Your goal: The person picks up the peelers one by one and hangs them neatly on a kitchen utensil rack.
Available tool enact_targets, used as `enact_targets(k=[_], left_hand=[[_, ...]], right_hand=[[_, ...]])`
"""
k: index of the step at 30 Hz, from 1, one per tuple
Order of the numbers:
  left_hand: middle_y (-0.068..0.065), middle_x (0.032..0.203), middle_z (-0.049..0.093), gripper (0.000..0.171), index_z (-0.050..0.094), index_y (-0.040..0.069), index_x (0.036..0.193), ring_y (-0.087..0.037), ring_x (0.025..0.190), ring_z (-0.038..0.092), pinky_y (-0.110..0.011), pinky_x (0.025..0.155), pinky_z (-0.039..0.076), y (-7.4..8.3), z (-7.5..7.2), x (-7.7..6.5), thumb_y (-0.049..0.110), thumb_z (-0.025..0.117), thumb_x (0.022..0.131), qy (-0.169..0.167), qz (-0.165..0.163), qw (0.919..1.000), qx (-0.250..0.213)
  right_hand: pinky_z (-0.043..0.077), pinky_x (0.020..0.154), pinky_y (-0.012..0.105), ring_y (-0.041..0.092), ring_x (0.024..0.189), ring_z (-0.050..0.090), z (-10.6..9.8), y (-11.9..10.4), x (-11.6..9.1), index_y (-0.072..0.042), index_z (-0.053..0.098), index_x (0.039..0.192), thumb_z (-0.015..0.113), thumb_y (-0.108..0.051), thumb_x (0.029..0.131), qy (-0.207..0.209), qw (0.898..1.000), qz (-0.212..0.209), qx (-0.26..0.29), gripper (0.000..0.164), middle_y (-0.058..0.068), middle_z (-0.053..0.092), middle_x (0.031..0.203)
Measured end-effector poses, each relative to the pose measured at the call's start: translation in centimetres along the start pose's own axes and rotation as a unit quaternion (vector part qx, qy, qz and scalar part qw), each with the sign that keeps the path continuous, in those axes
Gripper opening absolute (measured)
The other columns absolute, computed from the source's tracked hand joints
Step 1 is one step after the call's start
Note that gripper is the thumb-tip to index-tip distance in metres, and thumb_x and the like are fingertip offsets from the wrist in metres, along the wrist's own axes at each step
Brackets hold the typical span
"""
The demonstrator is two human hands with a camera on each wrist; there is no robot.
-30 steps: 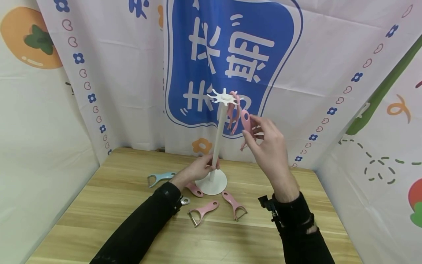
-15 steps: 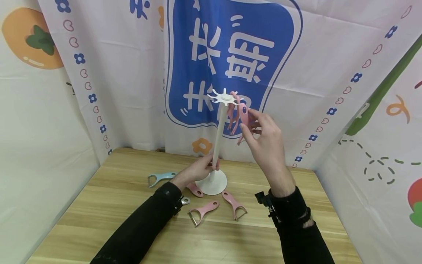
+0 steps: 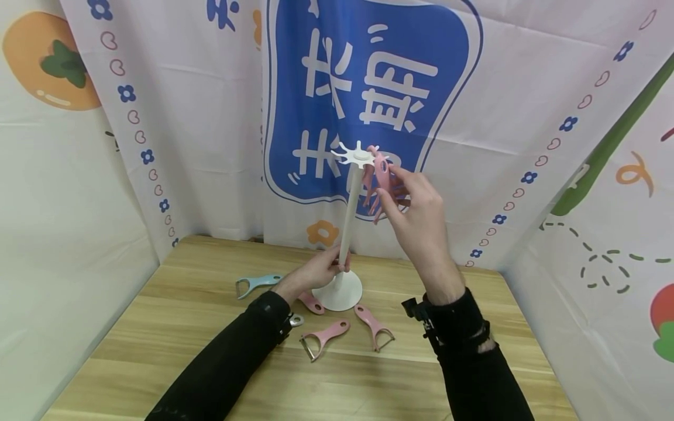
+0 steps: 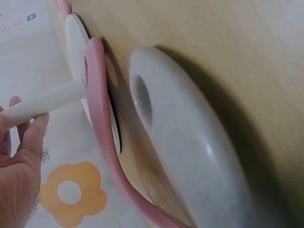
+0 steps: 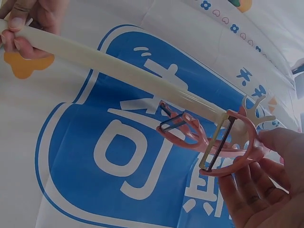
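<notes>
A white stand with a round base and a ring of hooks on top stands upright toward the back of the table. My left hand grips its pole just above the base. Up by the hooks, my right hand pinches a pink peeler by its handle, hole end up and blade down. The handle's hole is right at a hook tip. Pink peelers hang from the hooks beside it, partly hidden in the head view by the held one.
Before the base lie two pink peelers, a left one and a right one. A blue peeler lies at the left. Another pink peeler and a white-grey one are partly under the left arm. A printed curtain hangs behind.
My right hand has moved left and slightly up with the pink peeler, bringing its hole from beside the stand to a hook tip. The left hand has kept its grip on the pole.
</notes>
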State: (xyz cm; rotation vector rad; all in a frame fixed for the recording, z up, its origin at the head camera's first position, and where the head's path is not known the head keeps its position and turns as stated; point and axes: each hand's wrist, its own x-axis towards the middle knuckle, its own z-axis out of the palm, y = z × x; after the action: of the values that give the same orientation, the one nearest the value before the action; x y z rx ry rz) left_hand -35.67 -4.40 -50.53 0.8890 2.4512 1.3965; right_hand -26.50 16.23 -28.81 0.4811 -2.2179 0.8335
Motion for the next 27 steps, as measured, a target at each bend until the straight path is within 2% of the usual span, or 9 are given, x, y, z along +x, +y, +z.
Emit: enact_targets(k=[7, 18, 27], left_hand=[[-0.002, 0.103, 0.065, 0.009, 0.057, 0.015, 0.109, -0.016, 0.108, 0.063, -0.047, 0.106, 0.047, 0.1, 0.0, -0.1, 0.009, 0.059, 0.103, 0.002, 0.001, 1.0, -0.001], [-0.003, 0.104, 0.062, 0.008, 0.057, 0.014, 0.108, -0.018, 0.107, 0.062, -0.046, 0.102, 0.049, -0.1, 0.1, -0.1, 0.01, 0.06, 0.102, 0.004, 0.008, 1.0, -0.005], [-0.003, 0.104, 0.062, 0.008, 0.057, 0.015, 0.108, -0.017, 0.107, 0.062, -0.045, 0.102, 0.049, -0.2, 0.1, -0.1, 0.012, 0.061, 0.102, 0.004, 0.006, 1.0, 0.002]], right_hand=[[0.06, 0.082, 0.031, 0.014, 0.099, 0.065, 0.7, 0.1, 0.2, -0.008, 0.061, 0.142, 0.07, -0.031, 0.099, -0.006, 1.0, 0.005, 0.003, 0.05, 0.007, 0.065, 0.118], [0.06, 0.083, 0.029, 0.013, 0.1, 0.065, 1.6, 0.5, 0.0, -0.01, 0.058, 0.144, 0.072, -0.029, 0.098, -0.019, 0.999, 0.023, 0.016, 0.052, 0.007, 0.065, 0.121], [0.06, 0.082, 0.028, 0.011, 0.099, 0.065, 2.0, 0.5, -0.3, -0.009, 0.055, 0.144, 0.075, -0.022, 0.096, -0.023, 0.999, 0.018, 0.029, 0.054, 0.005, 0.067, 0.115]])
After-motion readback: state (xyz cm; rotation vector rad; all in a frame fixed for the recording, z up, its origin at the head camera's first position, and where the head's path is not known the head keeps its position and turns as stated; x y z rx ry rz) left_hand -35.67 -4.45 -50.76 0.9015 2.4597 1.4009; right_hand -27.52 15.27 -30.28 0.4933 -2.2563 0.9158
